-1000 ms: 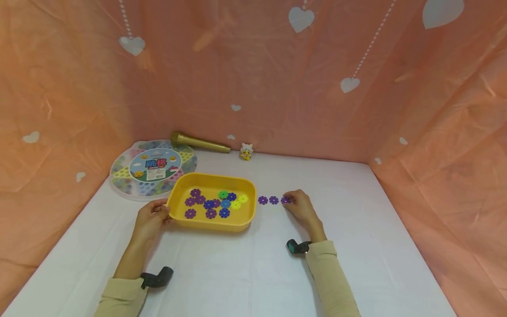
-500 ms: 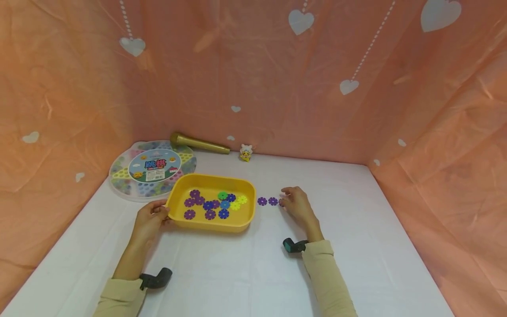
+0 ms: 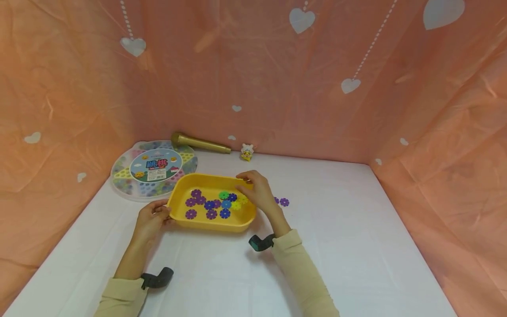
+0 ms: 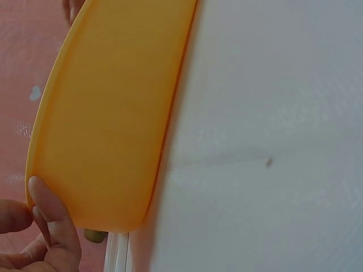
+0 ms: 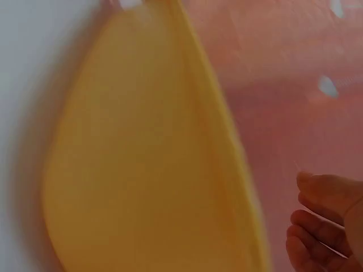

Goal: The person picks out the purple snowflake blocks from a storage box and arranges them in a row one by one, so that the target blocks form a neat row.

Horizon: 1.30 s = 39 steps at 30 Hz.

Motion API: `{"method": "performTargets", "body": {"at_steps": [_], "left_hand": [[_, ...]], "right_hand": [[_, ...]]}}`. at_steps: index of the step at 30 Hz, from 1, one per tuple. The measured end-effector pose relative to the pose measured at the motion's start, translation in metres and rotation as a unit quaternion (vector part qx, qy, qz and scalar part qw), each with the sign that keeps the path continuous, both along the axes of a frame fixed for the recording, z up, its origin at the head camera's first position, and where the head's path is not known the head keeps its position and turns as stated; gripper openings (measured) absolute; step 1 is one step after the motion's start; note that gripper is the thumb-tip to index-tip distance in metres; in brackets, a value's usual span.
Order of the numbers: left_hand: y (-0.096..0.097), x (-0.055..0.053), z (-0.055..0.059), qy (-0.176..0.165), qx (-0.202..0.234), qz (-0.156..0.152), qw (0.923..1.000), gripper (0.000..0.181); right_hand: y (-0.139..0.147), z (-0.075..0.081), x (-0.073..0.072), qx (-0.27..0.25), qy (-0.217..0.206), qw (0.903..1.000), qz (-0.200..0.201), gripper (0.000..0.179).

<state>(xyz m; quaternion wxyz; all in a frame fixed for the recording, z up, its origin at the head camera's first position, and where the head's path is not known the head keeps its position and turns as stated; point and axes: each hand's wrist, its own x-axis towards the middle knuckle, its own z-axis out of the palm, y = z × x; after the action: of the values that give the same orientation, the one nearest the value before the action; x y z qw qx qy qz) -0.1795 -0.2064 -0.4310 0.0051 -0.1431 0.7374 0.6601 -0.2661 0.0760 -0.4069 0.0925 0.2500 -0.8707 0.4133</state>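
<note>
My left hand [image 3: 148,222] pinches the left rim of a yellow plastic tray [image 3: 214,225]; in the left wrist view the thumb and fingers close over that edge. Above the tray's right end hovers my right hand [image 3: 259,193], its fingers loosely bent with nothing visible between them, also in the right wrist view. Inside the tray lie several notched plastic discs: purple discs [image 3: 191,214], blue discs [image 3: 225,213], a green disc [image 3: 223,195] and yellow discs [image 3: 236,205]. Right of the tray, a purple disc [image 3: 284,202] lies on the table, another beside it partly behind my right wrist.
A round Chinese checkers box [image 3: 156,169] lies behind the tray to the left. Touching its far edge is a gold microphone [image 3: 202,143]. A small figurine [image 3: 247,152] stands at the back of the white table [image 3: 336,229]. Orange cloth with hearts surrounds the table.
My right hand has released a purple disc at the end of the row on the table and moved left over the tray. The left hand and tray have stayed put.
</note>
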Motion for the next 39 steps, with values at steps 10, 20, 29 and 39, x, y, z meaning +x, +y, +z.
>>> {"method": "performTargets", "body": {"at_steps": [10, 20, 29, 39], "left_hand": [[-0.001, 0.0, 0.0, 0.004, 0.015, -0.005, 0.9999, 0.042], [-0.001, 0.0, -0.001, 0.003, 0.007, -0.003, 1.0, 0.042], [-0.001, 0.0, -0.001, 0.015, 0.007, 0.001, 0.9999, 0.042], [-0.001, 0.001, 0.001, 0.005, 0.016, -0.001, 0.9999, 0.042]], "right_hand": [[-0.077, -0.017, 0.0, 0.176, -0.053, 0.979, 0.087, 0.029], [-0.115, -0.031, -0.001, 0.305, -0.051, 0.9487, 0.065, 0.027], [-0.119, -0.033, -0.003, 0.332, -0.031, 0.9424, 0.03, 0.025], [-0.072, -0.01, -0.003, 0.16, -0.052, 0.985, 0.038, 0.034]]}}
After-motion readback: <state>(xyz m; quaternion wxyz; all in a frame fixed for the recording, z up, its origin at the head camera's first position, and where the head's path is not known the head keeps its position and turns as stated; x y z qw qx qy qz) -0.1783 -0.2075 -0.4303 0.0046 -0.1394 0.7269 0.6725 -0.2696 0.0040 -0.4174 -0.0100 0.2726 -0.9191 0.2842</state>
